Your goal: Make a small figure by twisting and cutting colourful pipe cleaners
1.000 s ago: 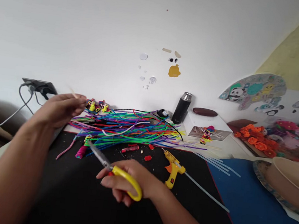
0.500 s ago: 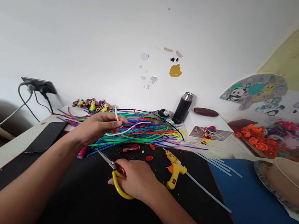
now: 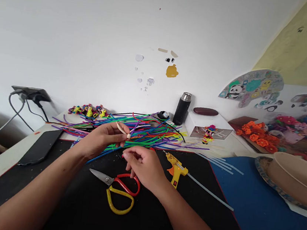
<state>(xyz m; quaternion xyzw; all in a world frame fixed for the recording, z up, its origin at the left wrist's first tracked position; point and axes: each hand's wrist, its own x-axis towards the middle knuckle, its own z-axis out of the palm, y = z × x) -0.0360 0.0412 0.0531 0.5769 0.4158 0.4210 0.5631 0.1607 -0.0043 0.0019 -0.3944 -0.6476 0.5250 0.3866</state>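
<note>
My left hand (image 3: 108, 138) pinches a cream-coloured pipe cleaner (image 3: 121, 128), its end curled into a small knob at my fingertips. Just right of and below it, my right hand (image 3: 144, 165) has its fingers bent; whether anything is between thumb and forefinger cannot be made out. Scissors (image 3: 110, 180) with one red and one yellow handle lie on the black mat (image 3: 74, 210) below my hands, their blades apart from both. Behind my hands spreads a heap of coloured pipe cleaners (image 3: 151, 135).
A yellow glue gun (image 3: 175, 167) with a long glue stick lies right of my right hand. A phone (image 3: 40, 146) is at the left. Behind stand a black flask (image 3: 182, 109), a white box (image 3: 211, 122) and small figures (image 3: 88, 110). A round bowl (image 3: 296, 181) sits far right.
My right hand has let go of the scissors, which now lie on the mat, and has moved up near my left hand. The view has shifted slightly right.
</note>
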